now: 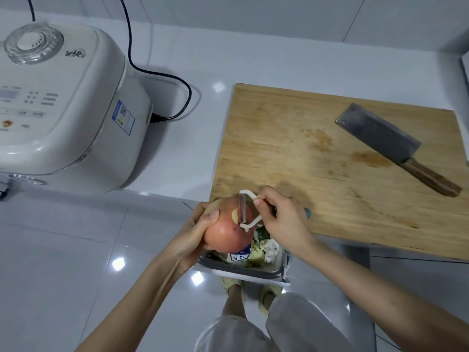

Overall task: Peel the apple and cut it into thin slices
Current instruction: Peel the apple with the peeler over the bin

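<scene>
Red skin covers most of the apple [228, 233], which my left hand [196, 232] grips with curled fingers above the waste bin [253, 275]. My right hand [281, 217] pinches the peeler [247, 212], its blade on the skin. Shallow strokes, turning the fruit between them, should work best.

glossy white counter [177, 153], grey tiled floor [63, 262].

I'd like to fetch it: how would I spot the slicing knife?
Find the wooden cutting board on the white counter. A cleaver lies toward its far right corner. Its broad rectangular steel blade and dark wooden handle set it apart from the white peeler.
</scene>
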Available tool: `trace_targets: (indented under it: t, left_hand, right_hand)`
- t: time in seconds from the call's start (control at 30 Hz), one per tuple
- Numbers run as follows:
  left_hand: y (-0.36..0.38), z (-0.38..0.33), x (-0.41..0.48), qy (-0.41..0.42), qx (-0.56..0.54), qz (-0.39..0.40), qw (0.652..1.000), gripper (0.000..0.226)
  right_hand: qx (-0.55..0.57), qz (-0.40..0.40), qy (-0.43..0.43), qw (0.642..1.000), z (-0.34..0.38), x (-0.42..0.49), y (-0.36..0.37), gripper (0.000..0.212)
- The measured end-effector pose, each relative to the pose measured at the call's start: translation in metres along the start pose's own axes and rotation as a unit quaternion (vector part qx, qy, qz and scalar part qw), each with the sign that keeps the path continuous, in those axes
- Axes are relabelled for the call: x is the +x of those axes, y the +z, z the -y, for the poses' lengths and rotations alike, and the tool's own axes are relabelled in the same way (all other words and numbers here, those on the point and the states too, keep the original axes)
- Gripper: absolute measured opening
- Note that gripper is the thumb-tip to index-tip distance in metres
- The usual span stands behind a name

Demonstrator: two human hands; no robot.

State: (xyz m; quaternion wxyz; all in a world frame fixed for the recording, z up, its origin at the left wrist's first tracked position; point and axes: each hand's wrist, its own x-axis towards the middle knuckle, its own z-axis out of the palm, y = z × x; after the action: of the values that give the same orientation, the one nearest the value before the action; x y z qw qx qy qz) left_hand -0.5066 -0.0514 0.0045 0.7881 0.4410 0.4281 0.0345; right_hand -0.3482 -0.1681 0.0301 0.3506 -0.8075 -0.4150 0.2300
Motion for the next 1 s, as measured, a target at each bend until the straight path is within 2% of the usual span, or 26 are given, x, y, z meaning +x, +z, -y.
trace_targets:
  t: [0.2,0.5,0.67,0.83,0.9,1.0]
  left_hand:
    - [0.012,0.006,-0.003,0.037,-0.027,-0.014,0.999,0.09]
    - [0.024,0.019,-0.003,0.07,-0.046,-0.064,0.994,0.092]
    - [0.024,0.019,-0.005,0.05,-0.056,-0.051,0.996,0.097]
    - [0.014,-0.001,0.001,0.03,-0.149,-0.067,0.986,0.128]
    - [0.011,-0.009,0.003,0.056,-0.135,-0.071,0.987,0.127]
    - [0.008,-0.009,0.003,0.065,-0.123,-0.076,0.987,0.112]
  right_hand:
    - [0.093,0.031,0.103,0.99,-0.004,-0.006,0.001,0.019]
    - [0.176,0.055,0.275,0.943,-0.006,-0.014,0.004,0.025]
    - [0.122,0.068,0.267,0.953,-0.009,-0.015,-0.003,0.024]
    - [0.026,0.144,0.279,0.949,-0.018,-0.039,0.005,0.018]
    - [0.035,0.15,0.29,0.945,-0.019,-0.044,0.012,0.018]
    - [0.059,0.141,0.295,0.943,-0.02,-0.039,0.007,0.019]
